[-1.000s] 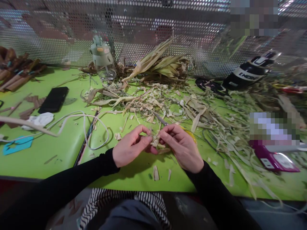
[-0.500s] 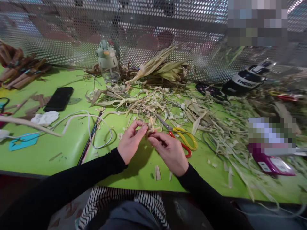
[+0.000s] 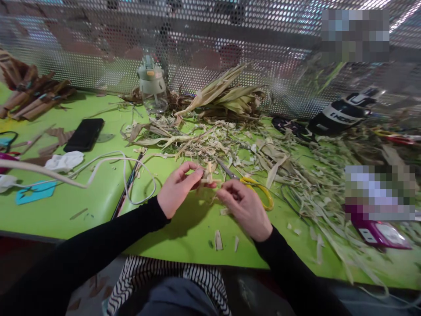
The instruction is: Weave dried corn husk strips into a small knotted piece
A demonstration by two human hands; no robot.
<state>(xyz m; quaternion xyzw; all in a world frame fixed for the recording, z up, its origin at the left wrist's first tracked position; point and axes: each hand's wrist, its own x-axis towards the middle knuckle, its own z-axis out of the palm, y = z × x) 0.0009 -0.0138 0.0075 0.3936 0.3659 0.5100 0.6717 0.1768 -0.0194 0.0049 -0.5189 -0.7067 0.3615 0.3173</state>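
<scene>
My left hand [image 3: 176,188] pinches a small folded piece of dried corn husk [image 3: 207,174] between thumb and fingertips, just above the green table [image 3: 82,206]. My right hand [image 3: 245,207] is to its right with fingers curled, and what it holds at the piece's right end is too small to make out. Scissors with yellow and red handles [image 3: 256,189] lie on the table right behind my right hand, partly hidden by it. Both arms wear black sleeves.
Cut husk strips [image 3: 237,149] litter the table's middle and right, with a husk bundle [image 3: 223,94] at the mesh wall. A bottle [image 3: 151,87], black phone [image 3: 83,134], white cable [image 3: 108,164], brown sticks [image 3: 28,94] and a purple tool [image 3: 375,228] lie around.
My hands have lifted a little off the table with the husk piece and drawn slightly apart. The right hand shifted right, back over the scissor handles. The view moved slightly.
</scene>
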